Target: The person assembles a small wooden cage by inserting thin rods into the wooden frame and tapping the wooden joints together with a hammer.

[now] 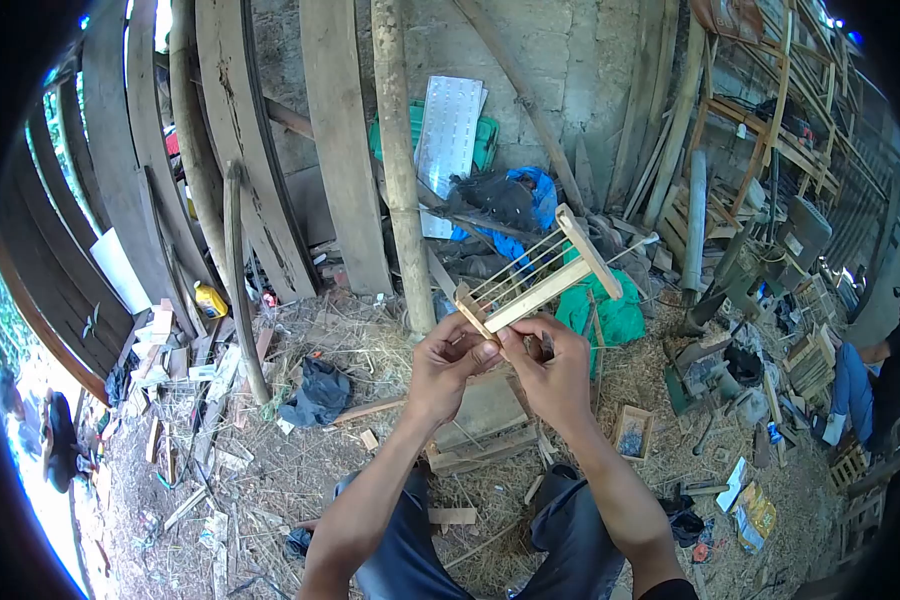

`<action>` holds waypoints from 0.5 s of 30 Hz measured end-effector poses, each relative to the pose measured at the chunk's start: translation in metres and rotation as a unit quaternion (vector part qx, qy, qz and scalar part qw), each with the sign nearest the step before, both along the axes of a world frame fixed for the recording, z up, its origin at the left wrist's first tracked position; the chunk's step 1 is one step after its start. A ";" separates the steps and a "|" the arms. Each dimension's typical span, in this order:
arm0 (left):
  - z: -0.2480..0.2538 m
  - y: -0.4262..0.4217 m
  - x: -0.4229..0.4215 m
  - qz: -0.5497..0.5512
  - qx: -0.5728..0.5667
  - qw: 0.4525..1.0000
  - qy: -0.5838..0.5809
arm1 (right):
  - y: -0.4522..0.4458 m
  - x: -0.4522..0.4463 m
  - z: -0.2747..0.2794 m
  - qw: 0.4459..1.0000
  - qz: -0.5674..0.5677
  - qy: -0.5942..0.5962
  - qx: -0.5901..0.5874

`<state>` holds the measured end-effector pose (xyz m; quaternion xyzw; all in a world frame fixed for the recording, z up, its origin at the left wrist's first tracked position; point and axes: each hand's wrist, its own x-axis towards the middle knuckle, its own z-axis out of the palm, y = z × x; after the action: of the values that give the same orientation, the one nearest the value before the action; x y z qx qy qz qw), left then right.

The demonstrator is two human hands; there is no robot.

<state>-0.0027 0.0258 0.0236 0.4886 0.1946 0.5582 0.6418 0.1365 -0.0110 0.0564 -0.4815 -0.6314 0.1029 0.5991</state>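
A small frame of pale wood (542, 294) is held up in front of me, tilted away to the upper right. It has two end bars, a wider slat and several thin rods between them. My left hand (446, 368) pinches the near end bar with thumb and fingers. Close beside it, my right hand (550, 368) grips the same end where the slat meets the bar. Both thumbs nearly touch. A thin rod sticks out past the far end bar. My fingers partly hide the near joint.
Below my hands stands a low wooden block (480, 425). A small wooden box (633, 433) with dark bits sits on the straw-littered ground to the right. A wooden post (398, 180), a green cloth (610, 318) and a dark plastic bag (317, 391) lie ahead. A person's blue-clad leg (850, 392) shows at right.
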 end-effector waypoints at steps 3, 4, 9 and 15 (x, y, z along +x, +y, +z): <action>0.001 0.000 0.001 -0.001 0.003 1.000 0.000 | 0.001 0.001 -0.002 1.000 0.004 0.002 -0.010; 0.004 -0.001 0.002 0.004 -0.005 1.000 -0.005 | 0.003 0.000 -0.005 0.998 0.011 0.057 -0.037; 0.009 -0.004 0.004 0.015 -0.005 1.000 -0.018 | 0.006 0.000 -0.010 0.989 0.019 0.126 -0.077; 0.002 -0.002 0.004 0.007 0.012 1.000 -0.026 | 0.008 0.001 -0.013 0.986 0.024 0.140 -0.088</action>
<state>0.0013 0.0236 0.0254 0.4804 0.1743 0.5773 0.6369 0.1372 -0.0027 0.0429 -0.4976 -0.5411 0.2391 0.6344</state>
